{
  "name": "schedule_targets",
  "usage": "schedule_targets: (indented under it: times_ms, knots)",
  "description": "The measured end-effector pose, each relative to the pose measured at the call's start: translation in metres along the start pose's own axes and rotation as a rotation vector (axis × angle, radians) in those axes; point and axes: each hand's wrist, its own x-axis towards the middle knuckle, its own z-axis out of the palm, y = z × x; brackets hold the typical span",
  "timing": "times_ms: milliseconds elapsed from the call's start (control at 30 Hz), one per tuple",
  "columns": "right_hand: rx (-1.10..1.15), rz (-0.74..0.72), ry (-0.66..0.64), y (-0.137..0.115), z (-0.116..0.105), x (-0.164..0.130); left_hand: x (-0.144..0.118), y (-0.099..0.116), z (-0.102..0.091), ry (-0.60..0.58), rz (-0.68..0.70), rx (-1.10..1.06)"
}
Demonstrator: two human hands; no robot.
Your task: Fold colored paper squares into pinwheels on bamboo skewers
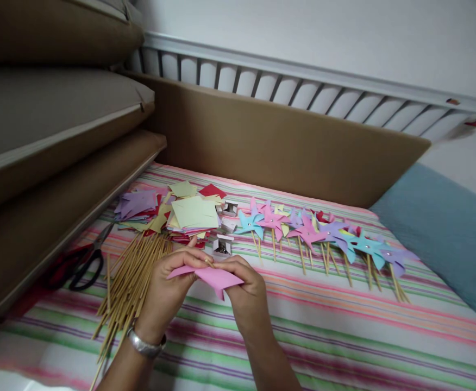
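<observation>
A pink paper pinwheel [217,278] is held between both hands above the striped cloth. My left hand [175,271], with a silver bracelet at the wrist, pinches the pinwheel's left side. On its right side, the fingers of my right hand [242,279] are closed on the same pink paper. A small tan piece [209,263], perhaps a stick's end, shows between the fingertips; the rest of it is hidden. Just beyond the hands sits a small open box [222,247] of metal fasteners. Many thin wooden sticks [130,288] lie in a pile beside my left hand.
Finished pinwheels [307,231] on sticks lie in a row at the right. Stacks of coloured paper [195,212] are behind the hands. Black-handled scissors [93,258] rest at the left by large brown cushions [58,125]. A brown board [279,138] stands along the back.
</observation>
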Motion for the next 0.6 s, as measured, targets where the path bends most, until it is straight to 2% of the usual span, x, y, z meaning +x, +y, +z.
schedule_targets:
  times_ms: [167,600]
  knots:
    - [0.016,-0.02,0.004,0.001,0.001,-0.001,0.0,-0.003,0.0,0.044,-0.008,0.018]
    - [0.024,0.011,0.079,-0.001,0.007,-0.001,-0.004,-0.01,-0.008,0.034,-0.032,0.03]
